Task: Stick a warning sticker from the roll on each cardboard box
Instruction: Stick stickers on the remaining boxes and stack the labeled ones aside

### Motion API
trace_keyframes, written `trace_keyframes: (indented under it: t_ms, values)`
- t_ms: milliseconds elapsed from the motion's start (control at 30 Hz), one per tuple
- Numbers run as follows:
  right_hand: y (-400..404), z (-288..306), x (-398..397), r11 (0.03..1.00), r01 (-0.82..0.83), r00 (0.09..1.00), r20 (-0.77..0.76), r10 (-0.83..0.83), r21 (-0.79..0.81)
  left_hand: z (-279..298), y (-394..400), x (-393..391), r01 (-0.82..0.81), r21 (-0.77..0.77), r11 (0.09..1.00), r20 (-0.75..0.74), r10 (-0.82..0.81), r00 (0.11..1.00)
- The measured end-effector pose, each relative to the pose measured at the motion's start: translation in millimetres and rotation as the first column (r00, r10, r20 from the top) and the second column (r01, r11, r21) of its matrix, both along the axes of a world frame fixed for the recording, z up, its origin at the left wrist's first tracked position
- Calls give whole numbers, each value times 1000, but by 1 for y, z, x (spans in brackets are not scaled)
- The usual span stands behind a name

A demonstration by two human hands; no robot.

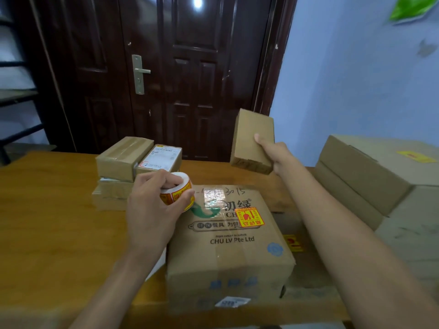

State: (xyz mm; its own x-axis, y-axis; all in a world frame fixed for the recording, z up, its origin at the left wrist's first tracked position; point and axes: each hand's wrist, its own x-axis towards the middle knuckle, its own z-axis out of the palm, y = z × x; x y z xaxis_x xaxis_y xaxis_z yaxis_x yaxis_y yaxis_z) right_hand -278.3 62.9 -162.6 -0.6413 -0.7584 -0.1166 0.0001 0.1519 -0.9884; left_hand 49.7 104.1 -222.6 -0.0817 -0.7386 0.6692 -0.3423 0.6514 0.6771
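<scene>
Large printed box (228, 245) lower centre on wooden table (47, 222), red-yellow warning sticker (250, 217) on its top. Left hand (152, 207) at centre-left, fingers through core of sticker roll (177, 191), thumb on outer face. Right hand (276, 155) centre-right, gripping small plain box (253, 141) aloft, tilted. Stack of small parcels (133, 167) behind roll. Bigger boxes (370, 176) right edge, yellow label on top.

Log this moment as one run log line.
left hand: holds sticker roll | right hand: holds small box aloft | big box: stickered
</scene>
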Motion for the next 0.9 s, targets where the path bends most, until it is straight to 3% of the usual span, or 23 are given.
trace_keyframes:
  t_ms: [133, 333, 433, 533, 633, 733, 900]
  values:
    - [42, 47, 31, 989, -141, 990, -3, 141, -38, 8, 17, 17, 6, 16, 1000, -39, -6, 999]
    - [127, 31, 98, 891, -376, 889, -173, 424, 254, 21, 47, 42, -11, 42, 999, -83, 15, 996]
    - [161, 14, 117, 846, -382, 798, -329, 505, 371, 26, 59, 58, -24, 50, 998, -109, 29, 994]
    - [180, 6, 129, 799, -383, 613, -519, 595, 463, 32, 72, 69, -14, 69, 998, -164, 25, 986]
    - [186, 1, 137, 835, -343, 529, -647, 550, 430, 37, 88, 72, 32, 98, 995, -222, -9, 975]
    - [183, -5, 135, 842, -381, 532, -655, 537, 382, 39, 96, 71, 79, 117, 990, -241, -49, 969]
    - [160, 13, 130, 731, -487, 403, -620, 673, 477, 50, 96, 65, 118, 151, 981, -265, -75, 961]
